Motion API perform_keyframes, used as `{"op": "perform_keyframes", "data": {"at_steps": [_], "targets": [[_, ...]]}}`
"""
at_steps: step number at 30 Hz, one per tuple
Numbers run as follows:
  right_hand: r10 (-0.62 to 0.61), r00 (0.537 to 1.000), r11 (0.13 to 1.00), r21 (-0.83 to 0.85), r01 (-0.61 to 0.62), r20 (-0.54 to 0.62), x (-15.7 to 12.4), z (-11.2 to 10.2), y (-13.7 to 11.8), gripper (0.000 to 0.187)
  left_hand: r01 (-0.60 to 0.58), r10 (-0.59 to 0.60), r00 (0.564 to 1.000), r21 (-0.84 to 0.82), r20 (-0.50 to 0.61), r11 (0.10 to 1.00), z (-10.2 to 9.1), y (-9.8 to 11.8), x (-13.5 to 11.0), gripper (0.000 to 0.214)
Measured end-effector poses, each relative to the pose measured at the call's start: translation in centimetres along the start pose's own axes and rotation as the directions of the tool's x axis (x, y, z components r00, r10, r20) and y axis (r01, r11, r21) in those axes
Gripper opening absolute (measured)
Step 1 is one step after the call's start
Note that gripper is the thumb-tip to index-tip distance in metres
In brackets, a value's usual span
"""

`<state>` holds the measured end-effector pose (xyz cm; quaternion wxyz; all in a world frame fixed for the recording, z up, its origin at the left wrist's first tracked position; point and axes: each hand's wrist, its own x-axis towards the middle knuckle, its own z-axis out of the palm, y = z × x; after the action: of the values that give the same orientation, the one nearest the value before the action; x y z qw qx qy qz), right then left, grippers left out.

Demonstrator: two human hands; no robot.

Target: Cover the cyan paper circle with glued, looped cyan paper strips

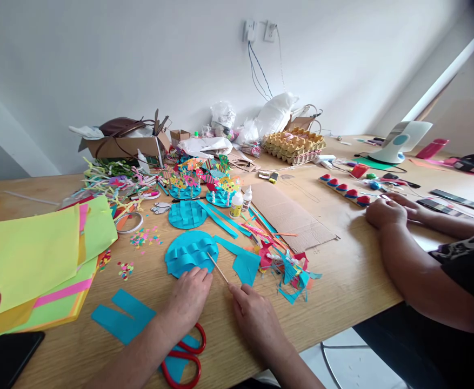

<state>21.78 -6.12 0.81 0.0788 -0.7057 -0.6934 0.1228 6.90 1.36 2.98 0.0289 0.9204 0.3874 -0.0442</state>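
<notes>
My right hand (255, 316) pinches a thin wooden stick (219, 268). The stick's tip touches the wavy strips on a round blue paper disc (188, 237). At the disc's near edge, my left hand (192, 297) grips it with bent fingers; the fingertips are partly hidden. A blue paper offcut (247, 266) lies just right of the disc. Red-handled scissors (186, 356) rest beside my left forearm, over blue paper (125, 321) with slits cut in it. Behind the disc is another blue disc (187, 214) with woven strips.
Yellow and green paper sheets (29, 243) are stacked at left, near a black phone (9, 356). Glue bottles (237, 204), decorated blue pieces (222, 195) and flat cardboard (285, 216) stand or lie beyond. Another person's hands (388, 210) work at right, beside an egg-carton strip (344, 190).
</notes>
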Motion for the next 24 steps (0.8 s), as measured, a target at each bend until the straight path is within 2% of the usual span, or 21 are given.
{"op": "perform_keyframes", "data": {"at_steps": [7, 16, 24], "targets": [[-0.001, 1.0, 0.999, -0.049, 0.002, 0.022, 0.2, 0.3, 0.0, 0.034, -0.018, 0.018, 1.0, 0.018, -0.021, 1.0, 0.5, 0.0, -0.2, 0.032], [0.021, 0.998, 0.999, -0.033, -0.019, 0.064, 0.3, -0.6, -0.4, 0.035, -0.006, 0.007, 1.0, 0.024, -0.03, 1.0, 0.9, -0.1, -0.1, 0.035], [0.015, 1.0, 0.998, 0.066, -0.015, -0.007, 0.2, -0.3, -0.2, 0.037, -0.007, 0.007, 1.0, -0.003, -0.027, 1.0, 1.0, -0.2, 0.0, 0.035]]}}
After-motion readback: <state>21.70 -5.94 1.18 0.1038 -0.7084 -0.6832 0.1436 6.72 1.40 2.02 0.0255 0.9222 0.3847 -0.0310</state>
